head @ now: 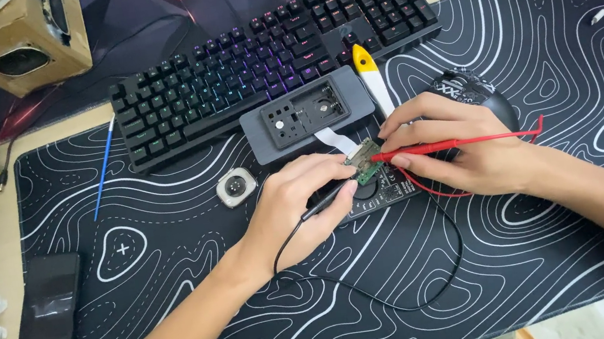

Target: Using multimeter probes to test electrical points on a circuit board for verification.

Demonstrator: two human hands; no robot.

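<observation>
My left hand (299,205) holds a black test probe (326,201) whose black lead loops across the mat. My right hand (453,148) grips a red test probe (456,144) with a red lead. Both probe tips meet at a small green circuit board (365,160) between my hands, joined by a white ribbon cable (335,140) to a grey opened device case (308,117). A dark flat meter (384,189) lies partly hidden under my hands.
A black backlit keyboard (262,57) lies behind the case. A yellow-and-white pry tool (372,77), a black mouse (476,90), a small round white part (236,186), a blue stick (104,170), a black phone (48,323) and a cardboard box (16,40) surround the patterned desk mat (563,235).
</observation>
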